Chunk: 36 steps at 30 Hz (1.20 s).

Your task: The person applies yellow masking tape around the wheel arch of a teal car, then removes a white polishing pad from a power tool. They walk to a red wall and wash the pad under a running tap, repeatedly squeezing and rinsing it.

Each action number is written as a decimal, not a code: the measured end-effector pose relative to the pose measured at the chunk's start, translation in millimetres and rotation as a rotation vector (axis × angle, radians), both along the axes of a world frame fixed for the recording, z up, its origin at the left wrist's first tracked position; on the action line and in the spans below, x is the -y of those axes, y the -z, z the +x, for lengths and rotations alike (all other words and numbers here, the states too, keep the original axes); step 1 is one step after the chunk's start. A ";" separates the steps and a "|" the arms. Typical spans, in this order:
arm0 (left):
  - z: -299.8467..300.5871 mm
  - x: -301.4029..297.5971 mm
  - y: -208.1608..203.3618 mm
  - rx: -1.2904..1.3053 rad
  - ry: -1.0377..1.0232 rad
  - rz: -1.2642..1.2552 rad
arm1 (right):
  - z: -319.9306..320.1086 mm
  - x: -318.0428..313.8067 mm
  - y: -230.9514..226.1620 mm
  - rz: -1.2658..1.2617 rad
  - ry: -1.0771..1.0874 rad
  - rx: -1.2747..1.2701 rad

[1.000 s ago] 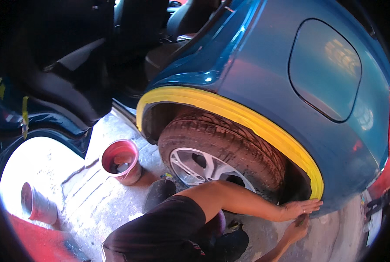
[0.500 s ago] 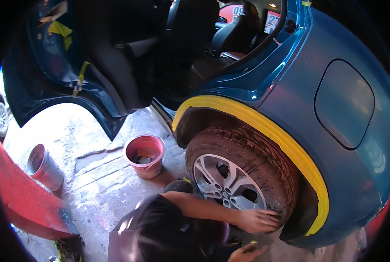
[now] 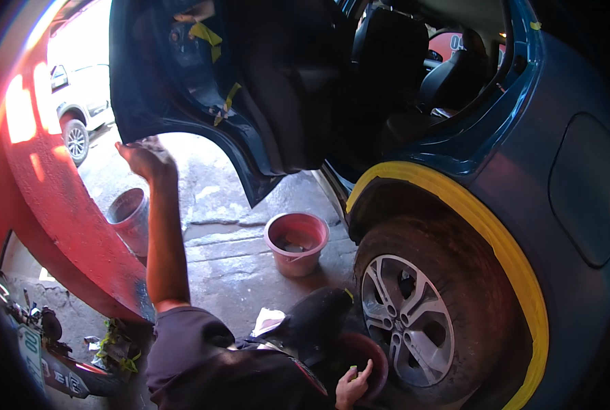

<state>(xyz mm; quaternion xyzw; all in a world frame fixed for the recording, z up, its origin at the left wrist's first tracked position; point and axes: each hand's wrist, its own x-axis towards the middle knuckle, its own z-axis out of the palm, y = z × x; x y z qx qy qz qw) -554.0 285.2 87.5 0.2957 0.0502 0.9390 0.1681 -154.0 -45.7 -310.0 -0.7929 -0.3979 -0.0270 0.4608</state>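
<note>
left hand (image 3: 148, 158) at lower edge of open rear door (image 3: 213, 89) — can't tell whether gripping; right hand (image 3: 354, 386) half-curled, yellow-green scrap (image 3: 353, 370) at fingertips, hold unclear. might scuff wheel-arch masking tape (image 3: 459, 193) if swinging door carelessly.

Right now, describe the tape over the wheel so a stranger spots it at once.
Find the blue car, then its wheel. The tape curves over that wheel as a long yellow band, unlike the short yellow scraps on the door.
</note>
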 end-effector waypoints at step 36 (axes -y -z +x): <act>353.2 4.1 112.1 -0.845 -0.255 -0.119 | 22.5 3.7 68.0 -0.565 -0.009 -0.210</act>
